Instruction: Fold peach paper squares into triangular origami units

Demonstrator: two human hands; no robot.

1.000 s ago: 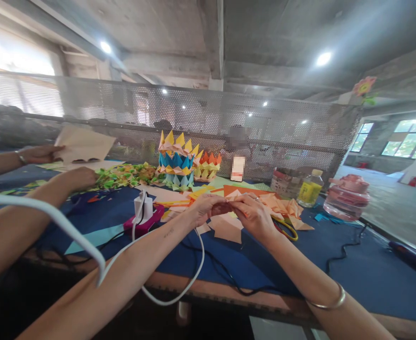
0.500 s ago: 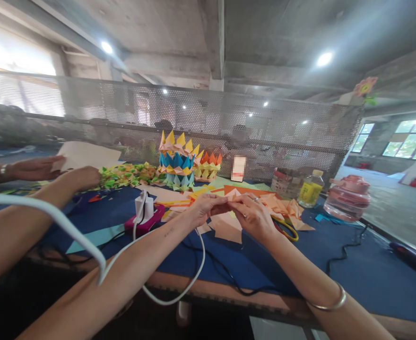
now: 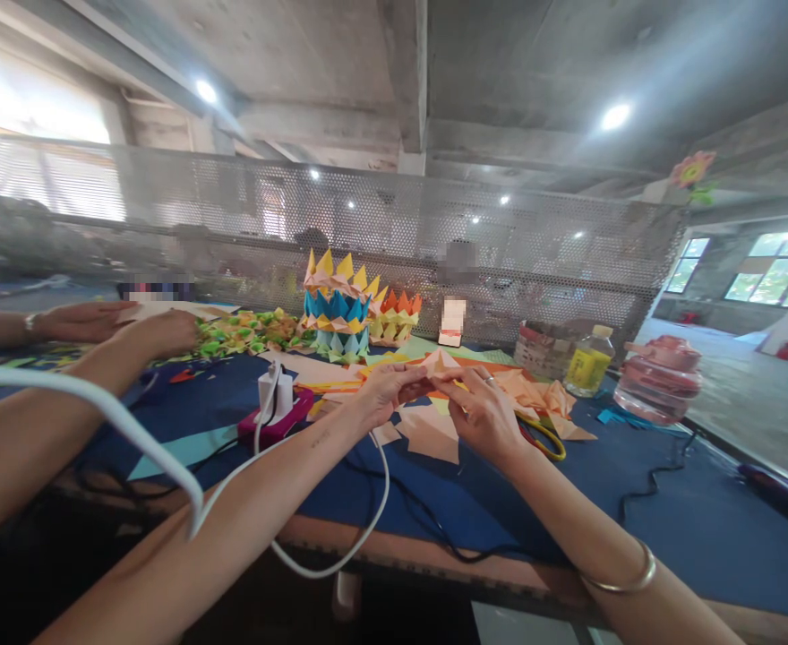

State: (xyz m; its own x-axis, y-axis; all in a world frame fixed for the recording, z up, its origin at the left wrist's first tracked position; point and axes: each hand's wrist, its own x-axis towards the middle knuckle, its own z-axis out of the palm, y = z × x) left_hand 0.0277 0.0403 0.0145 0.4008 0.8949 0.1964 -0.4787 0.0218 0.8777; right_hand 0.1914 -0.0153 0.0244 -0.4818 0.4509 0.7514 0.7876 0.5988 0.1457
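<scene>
Over the blue table, my left hand point(image 3: 390, 391) and my right hand point(image 3: 483, 408) meet, fingertips pinching a small piece of folded peach paper point(image 3: 440, 360) between them. Its pointed top shows above my fingers; the rest is covered by them. Below, a flat peach paper sheet point(image 3: 431, 434) lies on the table. Folded peach paper pieces point(image 3: 528, 387) are heaped beyond my right hand, beside yellow-handled scissors point(image 3: 547, 436). Behind my hands stands a tiered folded-paper basket point(image 3: 337, 309) in yellow, blue and pale green, with a smaller orange and yellow one point(image 3: 396, 315) next to it.
At left, another person's hands point(image 3: 158, 333) hold a pale sheet near green paper scraps point(image 3: 252, 331). A white charger point(image 3: 274, 394) sits on a magenta power strip, its white cable looping past my left forearm. A yellow bottle point(image 3: 588, 360) and a pink jug point(image 3: 659, 381) stand right.
The peach paper between my fingers now shows a raised point above them; my hands have barely moved. At left, the other person's sheet has tilted down flatter.
</scene>
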